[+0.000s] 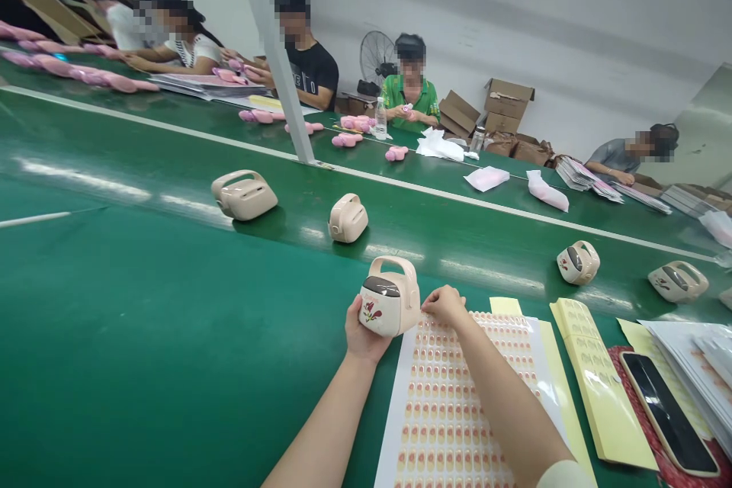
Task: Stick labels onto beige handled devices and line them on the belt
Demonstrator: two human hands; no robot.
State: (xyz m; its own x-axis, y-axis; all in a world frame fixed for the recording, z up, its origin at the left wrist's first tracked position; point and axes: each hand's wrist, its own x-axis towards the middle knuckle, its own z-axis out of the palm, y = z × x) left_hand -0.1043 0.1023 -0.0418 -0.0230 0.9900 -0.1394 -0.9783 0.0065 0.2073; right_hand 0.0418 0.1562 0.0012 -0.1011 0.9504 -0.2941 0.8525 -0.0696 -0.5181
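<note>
resting on the left hand (pixel 367 337), cream handled case (pixel 394 309) is gripped from below | rounded, smooth, dark-windowed (plastic, apparently) | right hand (pixel 447 306) is curled by the glossy sticker sheet's (pixel 438 419) upper edge; any pinch cannot be told

Partly hidden
Our right forearm (pixel 506 390) covers part of the sticker sheet (pixel 440 404), cut off below — anything in our right hand (pixel 447 306) is too small to tell.

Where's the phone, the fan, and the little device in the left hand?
Phone (pixel 668 413), head view: middle of its dark screen.
Fan (pixel 377 56), head view: its wire guard.
Little device (pixel 389 309), head view: its printed front.
</note>
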